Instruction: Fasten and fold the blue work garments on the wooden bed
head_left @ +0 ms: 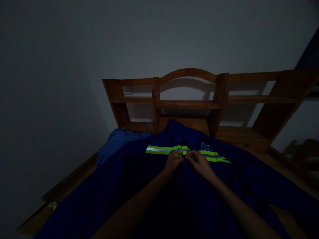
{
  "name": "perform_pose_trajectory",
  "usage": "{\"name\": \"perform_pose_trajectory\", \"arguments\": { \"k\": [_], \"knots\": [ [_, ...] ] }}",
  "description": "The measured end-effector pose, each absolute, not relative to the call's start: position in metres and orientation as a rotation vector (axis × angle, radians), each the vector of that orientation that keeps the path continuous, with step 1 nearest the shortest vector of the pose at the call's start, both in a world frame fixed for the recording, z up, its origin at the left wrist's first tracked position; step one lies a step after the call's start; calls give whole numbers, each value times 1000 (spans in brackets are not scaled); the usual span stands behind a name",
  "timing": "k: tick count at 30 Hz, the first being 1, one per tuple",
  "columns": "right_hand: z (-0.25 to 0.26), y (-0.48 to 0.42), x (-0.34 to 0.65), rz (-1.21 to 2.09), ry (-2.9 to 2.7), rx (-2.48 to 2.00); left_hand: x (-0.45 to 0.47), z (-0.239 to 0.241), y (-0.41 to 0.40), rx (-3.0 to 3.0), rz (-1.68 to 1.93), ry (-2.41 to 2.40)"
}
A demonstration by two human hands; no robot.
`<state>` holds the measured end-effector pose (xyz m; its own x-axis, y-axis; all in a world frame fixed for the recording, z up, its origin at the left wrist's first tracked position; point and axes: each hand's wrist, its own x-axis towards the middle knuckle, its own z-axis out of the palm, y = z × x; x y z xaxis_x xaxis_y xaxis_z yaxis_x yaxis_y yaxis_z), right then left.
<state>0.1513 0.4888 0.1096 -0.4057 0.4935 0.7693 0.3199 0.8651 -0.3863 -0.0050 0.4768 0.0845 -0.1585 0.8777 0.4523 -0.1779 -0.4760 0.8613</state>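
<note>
A dark blue work jacket [199, 202] lies spread out with its sleeves to both sides and its collar [180, 131] at the far end. A yellow-green reflective band [159, 150] crosses its chest, and small white printing [205, 146] sits above the band on the right. My left hand [173, 161] has its fingers closed on the front edge of the jacket, just below the band. Close beside it, my right hand [200, 163] pinches at the same front opening, thumb and finger together. Dim light hides any button or fastener between the fingertips.
Behind the collar stands a wooden shelf unit [188, 104] with open compartments against a pale wall [74, 49]. A crumpled lighter blue cloth [112, 141] lies at the left. Wooden surface [286, 219] shows at the lower right. A dark shape stands at the far right.
</note>
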Motion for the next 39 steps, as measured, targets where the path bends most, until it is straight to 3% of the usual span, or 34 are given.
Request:
{"name": "perform_pose_trajectory", "arguments": {
  "k": [4,11,19,39],
  "knots": [
    [108,493,153,261,-1988,-600,-5,84,478,1386,1757,887],
    [96,518,152,743,-1898,-583,-7,81,484,1501,1777,962],
    [105,522,156,976,-1894,-621,-2,83,479,1778,1835,930],
    [108,517,156,1119,-1830,-637,-2,85,474,1762,1851,1073]
  ]
}}
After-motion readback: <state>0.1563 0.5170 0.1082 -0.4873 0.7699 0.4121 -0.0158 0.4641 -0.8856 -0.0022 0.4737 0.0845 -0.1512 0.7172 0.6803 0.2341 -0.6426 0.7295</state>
